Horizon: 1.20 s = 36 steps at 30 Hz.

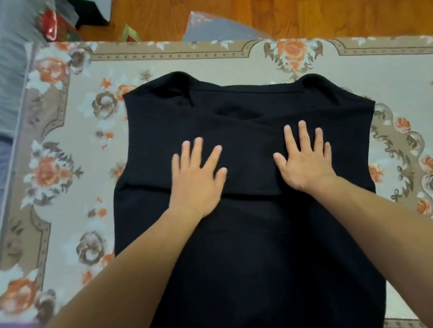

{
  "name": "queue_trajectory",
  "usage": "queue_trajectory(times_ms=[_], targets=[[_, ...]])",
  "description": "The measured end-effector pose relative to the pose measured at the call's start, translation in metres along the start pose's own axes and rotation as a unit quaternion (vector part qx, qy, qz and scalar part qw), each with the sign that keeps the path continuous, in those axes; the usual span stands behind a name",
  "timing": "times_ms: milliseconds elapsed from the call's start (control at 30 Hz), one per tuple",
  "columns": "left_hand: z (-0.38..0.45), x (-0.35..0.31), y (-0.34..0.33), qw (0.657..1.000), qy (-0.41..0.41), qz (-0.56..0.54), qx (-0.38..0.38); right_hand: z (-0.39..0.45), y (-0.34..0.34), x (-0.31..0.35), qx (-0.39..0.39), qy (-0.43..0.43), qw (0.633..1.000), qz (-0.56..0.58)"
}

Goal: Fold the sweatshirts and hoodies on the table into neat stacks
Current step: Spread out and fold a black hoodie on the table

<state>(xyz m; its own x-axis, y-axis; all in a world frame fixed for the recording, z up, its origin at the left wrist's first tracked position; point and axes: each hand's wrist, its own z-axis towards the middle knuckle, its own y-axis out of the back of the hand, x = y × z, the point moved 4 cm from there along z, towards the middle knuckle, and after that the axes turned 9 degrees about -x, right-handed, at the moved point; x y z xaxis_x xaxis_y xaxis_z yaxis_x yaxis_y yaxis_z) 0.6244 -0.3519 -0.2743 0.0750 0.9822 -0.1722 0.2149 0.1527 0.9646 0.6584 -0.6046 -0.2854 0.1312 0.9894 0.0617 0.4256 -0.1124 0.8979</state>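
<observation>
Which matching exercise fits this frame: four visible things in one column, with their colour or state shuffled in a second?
Things:
1. sweatshirt
2. left hand
3. tablecloth
4. floor

Descriptions:
A. orange-brown wood
B. black, sleeves folded across
C. flat, fingers spread, pressing on the garment
D. beige with orange flowers

Pairs: 1-B, 2-C, 3-D, 4-A

Both forearms are bare to the frame's edge with no sleeves showing, and the left hand [197, 177] and right hand [305, 160] wear no rings, watches or gloves.
</observation>
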Motion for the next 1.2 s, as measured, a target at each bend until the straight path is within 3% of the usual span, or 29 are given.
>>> queue_trajectory(times_ms=[67, 167, 300, 433, 500, 600, 667, 733, 767, 867, 967, 1067, 1200], targets=[[-0.053, 0.033, 0.0, 0.988, 0.141, -0.05, -0.032, 0.0, 0.008, -0.001, 0.018, 0.017, 1.0, 0.007], [-0.166, 0.084, -0.02, 0.935, 0.338, -0.103, 0.011, -0.011, 0.013, -0.012, -0.033, 0.041, 0.998, 0.024], [-0.295, 0.112, -0.041, 0.861, 0.482, -0.153, 0.047, -0.069, 0.002, -0.016, -0.181, 0.127, 0.975, 0.003], [-0.333, 0.123, -0.046, 0.747, 0.6, -0.287, -0.004, -0.11, -0.015, 0.021, -0.225, 0.279, 0.933, -0.025], [-0.332, 0.127, -0.045, 0.722, 0.615, -0.316, -0.033, -0.11, -0.012, 0.048, -0.236, 0.299, 0.925, -0.003], [-0.321, 0.131, -0.042, 0.744, 0.589, -0.314, -0.021, -0.101, -0.004, 0.084, -0.272, 0.324, 0.906, -0.011], [-0.322, 0.134, -0.041, 0.782, 0.551, -0.291, 0.025, -0.089, -0.013, 0.098, -0.196, 0.325, 0.923, -0.066], [-0.321, 0.135, -0.038, 0.82, 0.502, -0.27, 0.057, -0.078, -0.023, 0.107, -0.092, 0.257, 0.953, -0.132], [-0.32, 0.139, -0.037, 0.832, 0.484, -0.264, 0.059, -0.076, -0.021, 0.115, -0.078, 0.225, 0.961, -0.139], [-0.313, 0.146, -0.035, 0.835, 0.455, -0.304, 0.053, -0.083, 0.002, 0.173, -0.155, 0.24, 0.955, -0.073], [-0.306, 0.152, -0.04, 0.832, 0.441, -0.327, 0.077, -0.08, 0.011, 0.253, -0.142, 0.275, 0.951, 0.009], [-0.304, 0.153, -0.05, 0.857, 0.424, -0.273, 0.104, -0.05, 0.006, 0.325, -0.076, 0.201, 0.975, 0.053], [-0.304, 0.152, -0.058, 0.867, 0.424, -0.248, 0.085, -0.007, -0.02, 0.37, -0.02, 0.027, 0.998, 0.057]])
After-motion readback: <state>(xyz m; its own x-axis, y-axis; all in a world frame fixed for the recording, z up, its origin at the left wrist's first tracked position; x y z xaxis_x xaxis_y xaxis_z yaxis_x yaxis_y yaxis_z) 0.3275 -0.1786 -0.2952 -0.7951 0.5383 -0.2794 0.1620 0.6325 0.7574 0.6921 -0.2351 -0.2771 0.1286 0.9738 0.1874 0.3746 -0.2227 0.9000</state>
